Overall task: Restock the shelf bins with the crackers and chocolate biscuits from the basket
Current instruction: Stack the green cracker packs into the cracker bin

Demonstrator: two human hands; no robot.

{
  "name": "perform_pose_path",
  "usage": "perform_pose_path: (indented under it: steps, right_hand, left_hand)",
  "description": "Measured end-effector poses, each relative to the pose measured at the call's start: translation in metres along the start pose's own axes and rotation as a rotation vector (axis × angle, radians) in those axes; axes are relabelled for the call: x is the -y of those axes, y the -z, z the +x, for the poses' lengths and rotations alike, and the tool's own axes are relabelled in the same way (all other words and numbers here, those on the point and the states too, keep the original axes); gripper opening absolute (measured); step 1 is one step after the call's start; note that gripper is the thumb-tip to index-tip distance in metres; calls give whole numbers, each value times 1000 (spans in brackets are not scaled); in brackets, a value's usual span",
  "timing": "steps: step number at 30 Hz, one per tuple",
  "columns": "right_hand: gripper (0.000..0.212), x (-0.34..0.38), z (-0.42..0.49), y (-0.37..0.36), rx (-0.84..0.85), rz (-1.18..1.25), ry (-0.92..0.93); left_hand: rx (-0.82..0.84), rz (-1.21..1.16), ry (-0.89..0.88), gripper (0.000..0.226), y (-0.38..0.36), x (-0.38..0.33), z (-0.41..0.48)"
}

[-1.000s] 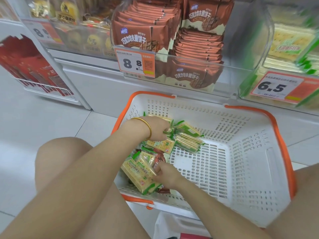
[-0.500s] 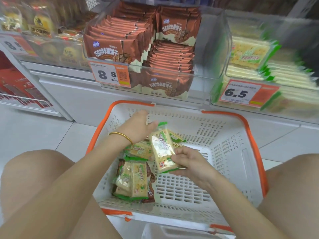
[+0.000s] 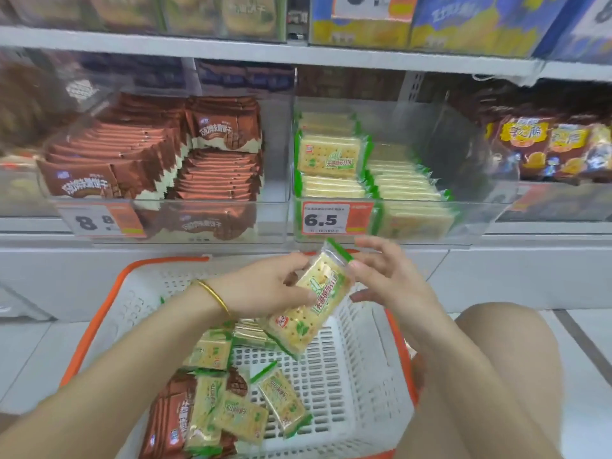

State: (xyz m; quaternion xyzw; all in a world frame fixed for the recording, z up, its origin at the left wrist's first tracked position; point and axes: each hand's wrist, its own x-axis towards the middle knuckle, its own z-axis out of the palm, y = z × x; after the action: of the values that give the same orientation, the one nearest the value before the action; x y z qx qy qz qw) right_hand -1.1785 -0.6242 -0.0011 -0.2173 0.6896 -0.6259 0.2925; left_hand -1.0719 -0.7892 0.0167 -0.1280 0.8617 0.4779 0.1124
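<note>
Green-edged and clear-wrapped, a stack of cracker packets point(image 3: 314, 303) is up out of the basket, pinched between the thumb and curled fingers point(image 3: 298, 265) of the left hand point(image 3: 265, 286). The right hand point(image 3: 387, 276) meets the stack's far end, its fingers point(image 3: 374, 243) straight and spread and the thumb just touching the green seal. To my eye it is steadying the stack, not gripping it.

Just above and beyond the fingers waits the clear cracker bin point(image 3: 430, 226) with its 6.5 price tag point(image 3: 334, 220). Rows of the same crackers lie inside, with room on top and to the right. Up and left of the fingers, the chocolate biscuit bin point(image 3: 271, 223) looks well packed.

Below the fingers, the white orange-rimmed basket point(image 3: 364, 342) holds several loose cracker packets point(image 3: 281, 402). Brown chocolate biscuit packets point(image 3: 169, 422) are partly buried under them on the left.

So the job looks only partway done: this stack is not yet in its bin, and more crackers and every chocolate packet in the basket remain. The next move calls for a lift over the bin's front wall.
</note>
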Motion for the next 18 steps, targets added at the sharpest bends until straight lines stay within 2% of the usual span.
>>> perform_pose_path:
  steps: [3,5,7,10,12,14,18]
  right_hand:
    - [31,31,18,20,87,-76,125]
    - [20,49,34,30,96,-90,185]
    - [14,67,53,41,-4,-32,238]
    - [11,84,89,53,-200,-4,279]
    - [13,85,116,54,-251,-22,244]
    - [17,79,141,50,-265,-75,193]
    - [22,66,172,40,-290,-136,169]
  left_hand:
    - [-27,176,-52,23,16,-41,8]
    - [-153,209,-80,29,33,-63,16]
    - [-354,321,-125,40,52,-78,28]
    - [-649,364,-185,59,75,-82,51]
    - [-770,479,-156,58,81,-74,65]
    - [-780,608,-146,51,79,-61,76]
    - [-722,671,-161,50,62,-39,85]
